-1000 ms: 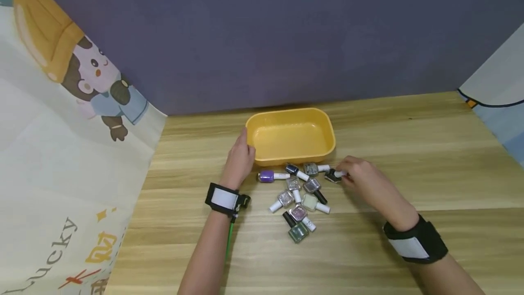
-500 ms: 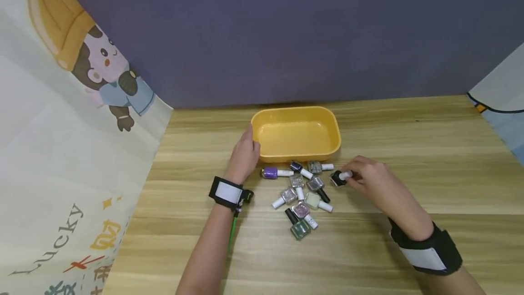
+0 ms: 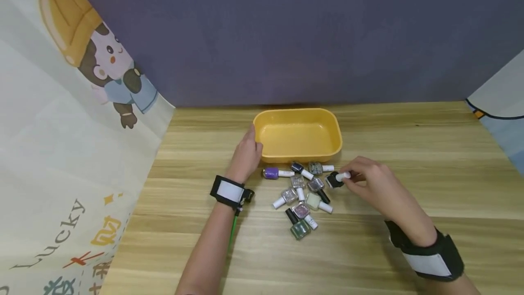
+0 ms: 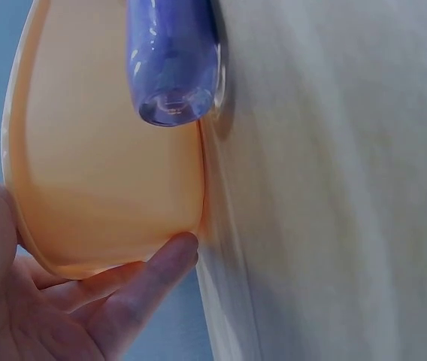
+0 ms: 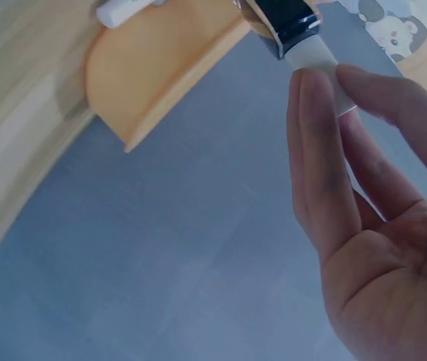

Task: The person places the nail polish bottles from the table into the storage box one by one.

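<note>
Right of centre in the head view, the right hand (image 3: 370, 179) pinches the white cap (image 3: 343, 176) of a black bottle (image 3: 334, 180), whose body points left. The yellow tray (image 3: 299, 138), gripped at its left end by the left hand (image 3: 244, 156), lies above-left; a speckled bottle (image 3: 315, 168) lies partly between on the counter (image 3: 163, 195).

left hand (image 4: 52, 323) holds tray (image 4: 101, 173) beside 1 purple bottle (image 4: 172, 60)
</note>
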Action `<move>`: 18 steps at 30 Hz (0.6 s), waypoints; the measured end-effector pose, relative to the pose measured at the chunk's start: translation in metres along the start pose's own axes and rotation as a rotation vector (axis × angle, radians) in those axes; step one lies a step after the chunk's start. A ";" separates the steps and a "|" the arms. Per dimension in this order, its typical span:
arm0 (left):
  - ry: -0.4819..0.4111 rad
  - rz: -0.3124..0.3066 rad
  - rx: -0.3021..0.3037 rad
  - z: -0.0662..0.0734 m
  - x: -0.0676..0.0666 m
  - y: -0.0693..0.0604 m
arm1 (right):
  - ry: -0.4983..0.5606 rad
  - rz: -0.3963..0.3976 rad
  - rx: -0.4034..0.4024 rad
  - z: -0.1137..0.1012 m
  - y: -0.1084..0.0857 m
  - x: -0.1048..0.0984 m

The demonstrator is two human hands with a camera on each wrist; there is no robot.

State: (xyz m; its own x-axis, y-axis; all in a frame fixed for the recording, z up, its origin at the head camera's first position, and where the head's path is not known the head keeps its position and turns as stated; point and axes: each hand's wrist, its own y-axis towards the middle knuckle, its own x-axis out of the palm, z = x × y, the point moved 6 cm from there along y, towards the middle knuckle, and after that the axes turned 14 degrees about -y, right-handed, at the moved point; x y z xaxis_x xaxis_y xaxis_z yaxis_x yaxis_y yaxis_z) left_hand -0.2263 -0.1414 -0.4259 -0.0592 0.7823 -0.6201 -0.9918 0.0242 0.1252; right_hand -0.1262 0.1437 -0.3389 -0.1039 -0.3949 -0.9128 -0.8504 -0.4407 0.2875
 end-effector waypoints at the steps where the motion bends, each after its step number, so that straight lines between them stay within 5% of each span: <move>1: 0.002 0.003 -0.001 0.000 0.000 0.000 | 0.001 0.011 -0.005 -0.001 0.001 -0.003; 18: 0.013 -0.005 -0.003 0.001 -0.001 0.001 | 0.002 0.143 -0.010 -0.024 0.023 -0.035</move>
State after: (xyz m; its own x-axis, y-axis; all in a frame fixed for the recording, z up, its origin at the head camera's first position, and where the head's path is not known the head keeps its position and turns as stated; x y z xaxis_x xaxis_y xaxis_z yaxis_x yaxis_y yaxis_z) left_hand -0.2270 -0.1410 -0.4243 -0.0560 0.7741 -0.6306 -0.9924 0.0258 0.1199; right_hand -0.1301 0.1283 -0.2936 -0.2230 -0.4559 -0.8616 -0.8219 -0.3873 0.4177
